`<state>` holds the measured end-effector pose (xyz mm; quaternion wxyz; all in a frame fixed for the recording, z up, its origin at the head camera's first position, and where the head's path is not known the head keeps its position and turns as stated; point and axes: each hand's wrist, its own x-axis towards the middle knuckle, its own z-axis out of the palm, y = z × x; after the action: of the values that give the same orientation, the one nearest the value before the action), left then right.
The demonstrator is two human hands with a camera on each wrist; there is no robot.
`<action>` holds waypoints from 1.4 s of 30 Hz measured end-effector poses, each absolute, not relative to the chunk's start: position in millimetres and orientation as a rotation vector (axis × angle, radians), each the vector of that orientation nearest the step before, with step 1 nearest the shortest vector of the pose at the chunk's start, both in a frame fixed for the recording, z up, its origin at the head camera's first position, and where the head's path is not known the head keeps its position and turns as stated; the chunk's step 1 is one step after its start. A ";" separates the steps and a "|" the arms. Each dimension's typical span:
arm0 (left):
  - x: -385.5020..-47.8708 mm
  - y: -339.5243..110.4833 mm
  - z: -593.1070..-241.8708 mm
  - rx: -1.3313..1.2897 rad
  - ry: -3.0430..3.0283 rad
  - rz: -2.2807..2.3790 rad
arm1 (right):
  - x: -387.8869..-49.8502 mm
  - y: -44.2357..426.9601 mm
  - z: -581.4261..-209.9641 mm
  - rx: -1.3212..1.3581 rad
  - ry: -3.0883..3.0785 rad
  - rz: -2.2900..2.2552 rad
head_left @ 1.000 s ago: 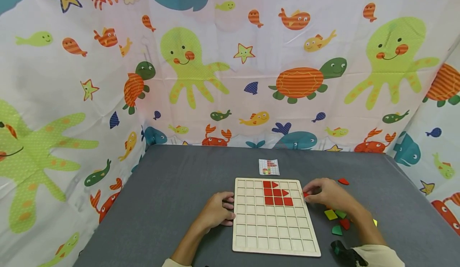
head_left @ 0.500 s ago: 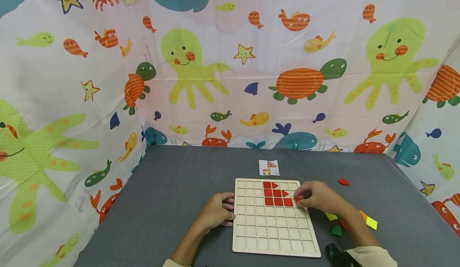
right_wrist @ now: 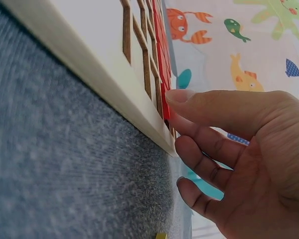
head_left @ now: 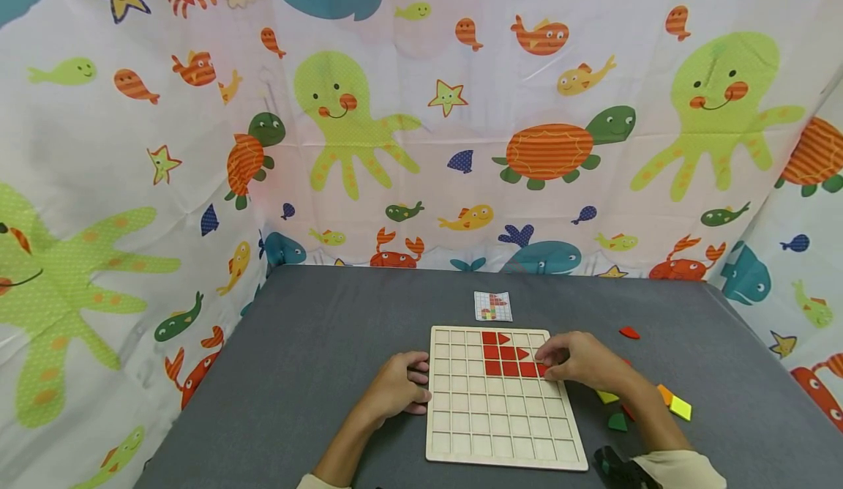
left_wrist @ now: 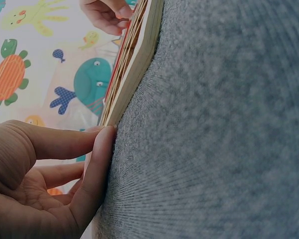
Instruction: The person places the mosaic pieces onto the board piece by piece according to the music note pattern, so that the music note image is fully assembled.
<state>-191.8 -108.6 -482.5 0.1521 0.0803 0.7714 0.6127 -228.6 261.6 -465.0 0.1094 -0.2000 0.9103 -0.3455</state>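
Note:
A square wooden grid board (head_left: 500, 423) lies on the table, with several red tiles (head_left: 510, 368) in its upper rows. My left hand (head_left: 396, 386) is at the board's left edge; in the left wrist view its thumb and a finger grip the rim. At the right end of the third row, my right hand (head_left: 579, 361) holds a small red piece (head_left: 542, 370) with thumb and fingertips. The fingers hide part of this piece's shape. In the right wrist view, the thumb (right_wrist: 182, 97) touches red at the board's edge.
Behind the board lies a printed pattern card (head_left: 492, 307). Loose pieces lie to the right: a red one (head_left: 629, 333), a green one (head_left: 617, 422), an orange one (head_left: 665, 394) and a yellow one (head_left: 681, 408). Some are partly under the right forearm. A sea-animal curtain (head_left: 395, 240) surrounds the table.
My right hand has carried the red piece leftward from beside the board's right edge to the end of the third row, against the tiles there. The left hand has stayed put.

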 end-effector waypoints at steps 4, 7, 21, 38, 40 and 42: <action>-191.9 -108.7 -482.8 0.234 2.215 1.753 | -228.8 262.1 -465.3 -0.592 2.653 -1.037; -192.3 -108.6 -483.4 0.228 2.225 1.741 | -228.8 262.3 -466.1 -0.590 2.643 -1.052; -191.9 -109.7 -482.2 0.218 2.203 1.757 | -228.4 279.9 -462.0 -0.509 2.640 -1.206; -192.8 -108.4 -483.2 0.230 2.207 1.748 | -221.6 340.4 -460.0 -0.353 2.770 -1.178; -192.8 -108.3 -483.0 0.227 2.209 1.744 | -220.0 345.1 -461.2 -0.328 2.744 -1.161; -192.9 -108.6 -482.6 0.225 2.209 1.743 | -219.1 350.0 -462.4 -0.310 2.728 -1.147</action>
<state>-192.9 -108.6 -482.6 0.1584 0.0786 0.7727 0.6097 -219.1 350.0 -462.4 0.0828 -0.1038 0.9137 -0.3841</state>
